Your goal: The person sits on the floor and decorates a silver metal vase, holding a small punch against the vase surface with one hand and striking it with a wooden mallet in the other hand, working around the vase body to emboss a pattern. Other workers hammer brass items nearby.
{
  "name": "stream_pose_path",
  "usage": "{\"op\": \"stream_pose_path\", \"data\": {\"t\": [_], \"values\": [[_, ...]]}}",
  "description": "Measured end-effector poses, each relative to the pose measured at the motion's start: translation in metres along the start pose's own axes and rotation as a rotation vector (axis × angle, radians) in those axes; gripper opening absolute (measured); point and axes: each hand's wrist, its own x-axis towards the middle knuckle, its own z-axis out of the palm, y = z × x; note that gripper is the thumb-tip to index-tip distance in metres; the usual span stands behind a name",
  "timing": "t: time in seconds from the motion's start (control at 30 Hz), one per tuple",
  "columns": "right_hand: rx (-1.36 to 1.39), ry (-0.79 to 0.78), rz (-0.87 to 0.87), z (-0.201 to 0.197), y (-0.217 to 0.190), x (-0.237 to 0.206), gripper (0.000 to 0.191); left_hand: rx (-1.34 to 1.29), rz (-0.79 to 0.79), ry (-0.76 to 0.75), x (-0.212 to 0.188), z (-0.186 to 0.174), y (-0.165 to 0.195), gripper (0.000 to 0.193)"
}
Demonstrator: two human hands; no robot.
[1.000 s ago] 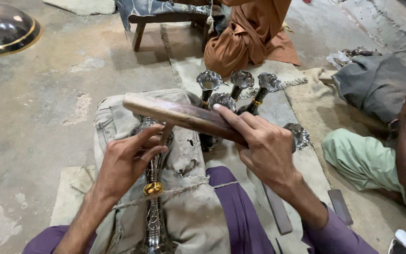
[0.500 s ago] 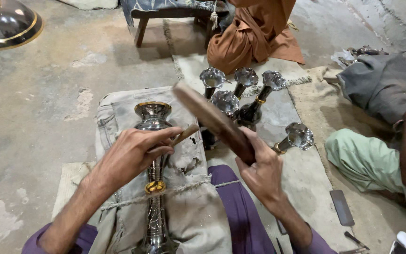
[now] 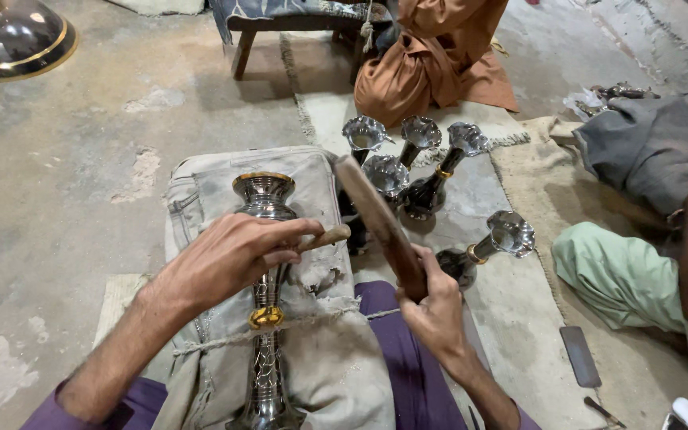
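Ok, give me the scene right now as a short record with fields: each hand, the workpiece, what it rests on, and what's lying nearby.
left hand: grips a small wooden-handled tool set against the metal vase
right hand: holds a flat wooden mallet, raised and tilted
workpiece: engraved metal vase with a brass band, lying lengthwise
support: grey cloth pad over the lap
nearby: cluster of finished vases on the mat, one lying apart; flat file on the floor
others: seated person in green trousers at right
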Motion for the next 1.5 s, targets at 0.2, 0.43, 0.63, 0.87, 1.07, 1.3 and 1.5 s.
{"op": "stream_pose_path", "data": {"t": [0.2, 0.43, 0.63, 0.87, 1.07, 1.3, 1.5], "values": [[-0.007, -0.135, -0.039, -0.001, -0.008, 0.0, 0.076, 0.003, -0.035, -0.055, 0.007, -0.005, -0.003, 0.049], [-0.06, -0.12, -0.039, 0.0, -0.006, -0.006, 0.081, -0.018, 0.062, -0.061, 0.007, -0.012, -0.002, 0.047], [0.365, 0.193, -0.188, 0.015, 0.012, -0.018, 0.065, 0.041, -0.087, -0.18, 0.01, -0.013, 0.006, 0.048], [0.299, 0.206, -0.024, 0.031, 0.031, -0.034, 0.036, 0.156, 0.058, -0.185, 0.012, -0.014, 0.011, 0.051], [0.196, 0.235, -0.15, 0.038, 0.036, -0.034, 0.036, 0.149, 0.0, -0.181, 0.01, -0.01, 0.01, 0.05], [0.252, 0.17, -0.153, 0.012, 0.013, -0.017, 0.037, 0.015, -0.001, 0.016, -0.001, 0.0, 0.0, 0.045], [0.019, 0.096, -0.082, -0.018, -0.008, -0.003, 0.056, -0.039, 0.047, 0.178, -0.013, 0.007, -0.007, 0.042]]}}
